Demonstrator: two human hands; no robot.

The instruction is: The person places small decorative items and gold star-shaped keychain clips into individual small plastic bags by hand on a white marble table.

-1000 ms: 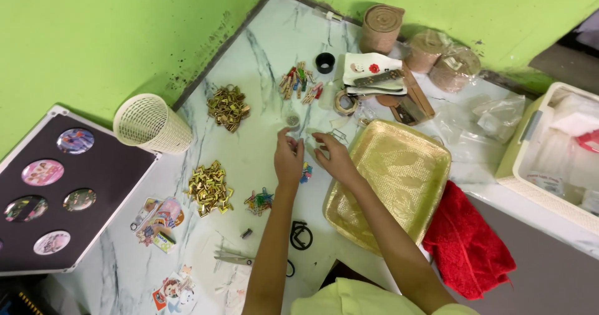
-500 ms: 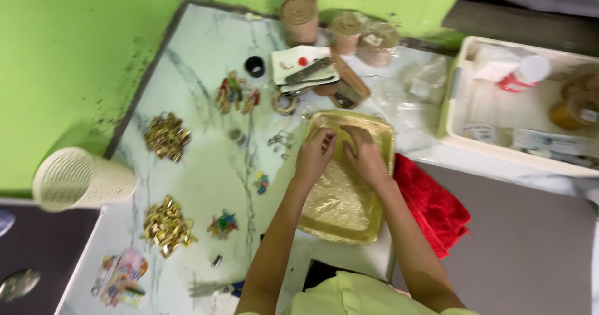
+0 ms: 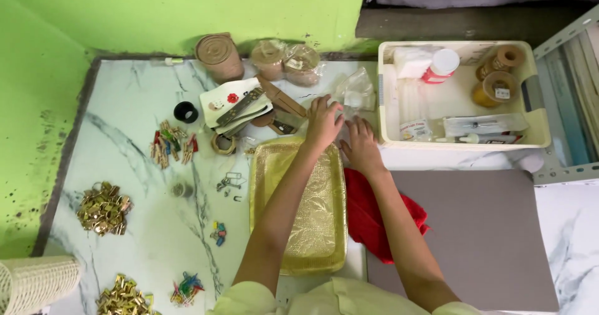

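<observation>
Resting hands [image 3: 342,134] beyond gold tray [image 3: 312,227]; tray empty

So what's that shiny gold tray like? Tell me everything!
The gold tray is a rectangle with rounded corners and a raised rim. It looks like shiny metal or foil, with a fine bumpy pattern and leafy shapes pressed in. It looks empty and lies flat on the marble table, long side running away from the person. The left arm crosses over it, and a red cloth lies against its right edge.
</observation>
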